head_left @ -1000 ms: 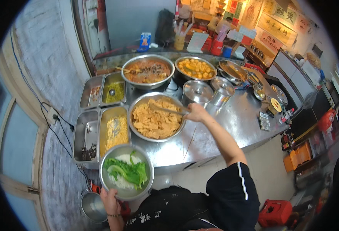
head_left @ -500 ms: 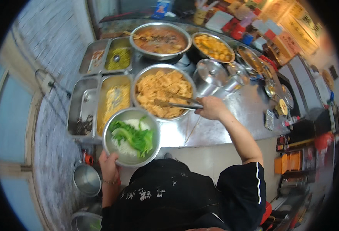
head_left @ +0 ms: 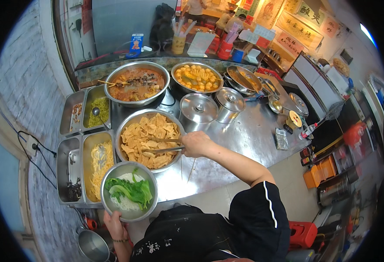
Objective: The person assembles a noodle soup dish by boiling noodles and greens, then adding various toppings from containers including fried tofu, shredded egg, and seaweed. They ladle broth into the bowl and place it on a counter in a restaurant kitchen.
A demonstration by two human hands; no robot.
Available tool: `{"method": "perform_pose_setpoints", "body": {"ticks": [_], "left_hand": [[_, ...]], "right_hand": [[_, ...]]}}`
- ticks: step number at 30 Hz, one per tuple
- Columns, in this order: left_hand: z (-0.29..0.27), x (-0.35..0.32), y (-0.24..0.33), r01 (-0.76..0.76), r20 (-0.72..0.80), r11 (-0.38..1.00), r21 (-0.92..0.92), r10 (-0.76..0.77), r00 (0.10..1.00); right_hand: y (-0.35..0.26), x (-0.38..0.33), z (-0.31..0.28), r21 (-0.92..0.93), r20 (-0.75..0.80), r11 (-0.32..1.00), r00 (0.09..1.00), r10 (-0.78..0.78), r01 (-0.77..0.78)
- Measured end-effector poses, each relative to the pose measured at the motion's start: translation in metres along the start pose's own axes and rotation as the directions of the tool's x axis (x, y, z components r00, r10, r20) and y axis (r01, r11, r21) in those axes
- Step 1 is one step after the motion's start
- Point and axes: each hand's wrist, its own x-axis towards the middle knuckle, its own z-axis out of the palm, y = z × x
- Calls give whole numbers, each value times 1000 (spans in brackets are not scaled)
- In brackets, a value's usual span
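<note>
Left hand (head_left: 115, 225) had the bowl (head_left: 133, 214) of greens (head_left: 130, 192) by just its near edge, so it could've tipped, and right hand (head_left: 195, 144) gripped tongs (head_left: 165, 149) spread wide enough to lose the fried pieces (head_left: 152, 126) on its left, tbh.

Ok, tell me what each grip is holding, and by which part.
Left grip: the metal bowl, by its near-left rim. Right grip: the metal tongs, by the handle end.

Wide fisheye view from the person's head, aimed down and forward, close over the long silver metal tabletop (head_left: 256, 134).
</note>
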Motion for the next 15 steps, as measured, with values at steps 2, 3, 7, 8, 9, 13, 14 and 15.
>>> {"method": "perform_pose_setpoints", "body": {"ticks": [2, 3, 7, 8, 9, 13, 14, 15], "left_hand": [[8, -2, 6, 42, -8, 999, 7, -42, 999], [10, -2, 8, 34, -6, 999, 15, -34, 999], [11, 7, 6, -37, -8, 999, 18, 37, 999], [7, 7, 3, -50, -26, 999, 17, 50, 998], [10, 4, 8, -16, -50, 999, 49, 19, 999], [26, 11, 19, -15, -38, 994, 110, 19, 999], [33, 12, 23, -19, -23, 994, 106, 21, 1000], [34, 13, 26, -15, -17, 994, 105, 17, 1000]], "right_hand": [[-1, 6, 9, 2, -12, 1000, 1000, -5, 5], [-2, 9, 15, 5, -20, 1000, 1000, -13, 13], [13, 12, 28, 80, -74, 997, 997, 9, -3], [17, 11, 28, 97, -54, 995, 998, 21, -15], [19, 9, 27, 118, -65, 993, 998, 10, -2], [35, -13, 17, 251, -72, 968, 996, 49, -30], [38, -17, 14, 272, -78, 960, 993, 88, -64], [42, -21, 11, 288, -113, 957, 991, 69, -34]]}}
